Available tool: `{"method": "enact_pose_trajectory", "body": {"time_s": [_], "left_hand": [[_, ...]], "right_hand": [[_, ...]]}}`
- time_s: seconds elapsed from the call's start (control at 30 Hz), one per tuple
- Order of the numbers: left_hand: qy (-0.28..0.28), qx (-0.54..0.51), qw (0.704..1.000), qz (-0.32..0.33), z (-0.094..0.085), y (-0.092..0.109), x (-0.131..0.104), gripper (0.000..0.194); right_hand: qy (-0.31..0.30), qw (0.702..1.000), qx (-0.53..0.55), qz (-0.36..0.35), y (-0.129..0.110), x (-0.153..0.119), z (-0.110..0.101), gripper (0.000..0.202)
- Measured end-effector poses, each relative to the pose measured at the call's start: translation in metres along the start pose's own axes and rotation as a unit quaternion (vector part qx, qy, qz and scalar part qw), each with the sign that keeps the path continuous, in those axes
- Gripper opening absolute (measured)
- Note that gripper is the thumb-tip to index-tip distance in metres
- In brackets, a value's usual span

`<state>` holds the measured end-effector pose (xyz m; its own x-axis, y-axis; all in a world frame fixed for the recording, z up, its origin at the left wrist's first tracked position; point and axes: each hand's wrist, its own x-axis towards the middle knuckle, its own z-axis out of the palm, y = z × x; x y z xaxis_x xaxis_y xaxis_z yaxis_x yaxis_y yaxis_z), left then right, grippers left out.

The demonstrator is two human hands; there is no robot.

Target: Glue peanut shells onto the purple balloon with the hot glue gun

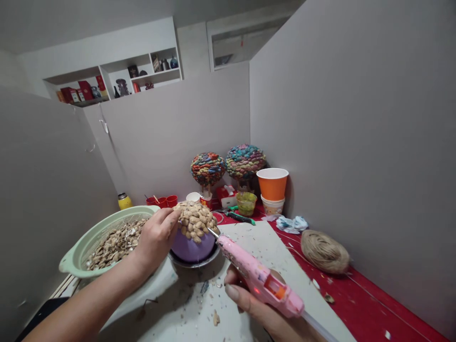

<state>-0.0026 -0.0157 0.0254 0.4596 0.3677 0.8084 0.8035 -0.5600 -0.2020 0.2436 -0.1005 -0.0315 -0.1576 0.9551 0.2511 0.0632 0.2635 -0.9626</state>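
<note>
A purple balloon [194,248] sits in a dark round bowl [206,261], its upper part covered with peanut shells [197,219]. My left hand [158,236] is against the left side of that cover, fingers bent and pressed to the shells; their tips are partly hidden. In my right hand [252,301] is a pink hot glue gun [256,271], gripped around its handle. The gun's metal nozzle points at the lower right edge of the shells, touching or very near. A glue stick [318,327] sticks out of its back end.
A green colander [76,256] full of peanut shells stands at the left. Behind are two colourful decorated balls [207,168], red cups [162,203], pliers [240,218], and an orange paper bucket [272,185]. A twine bundle [324,251] lies right, by the grey partition [356,142].
</note>
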Motion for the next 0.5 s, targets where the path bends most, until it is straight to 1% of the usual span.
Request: {"method": "enact_pose_trajectory", "body": {"time_s": [0.1, 0.23, 0.37, 0.5], "left_hand": [[0.025, 0.01, 0.999, 0.038, 0.002, -0.003, -0.002, 0.023], [0.049, 0.003, 0.998, 0.036, 0.008, -0.004, -0.006, 0.021], [0.062, -0.013, 0.998, 0.032, 0.016, -0.006, -0.011, 0.019], [0.069, -0.033, 0.997, 0.029, 0.017, -0.005, -0.016, 0.019]], "right_hand": [[0.005, 1.0, -0.005, 0.013, -0.001, -0.002, -0.001, 0.037], [-0.022, 0.999, -0.009, 0.039, -0.004, -0.003, -0.004, 0.037], [-0.028, 0.998, -0.007, 0.049, 0.001, -0.002, -0.005, 0.036], [-0.031, 0.998, -0.014, 0.052, 0.004, -0.002, -0.005, 0.038]]}}
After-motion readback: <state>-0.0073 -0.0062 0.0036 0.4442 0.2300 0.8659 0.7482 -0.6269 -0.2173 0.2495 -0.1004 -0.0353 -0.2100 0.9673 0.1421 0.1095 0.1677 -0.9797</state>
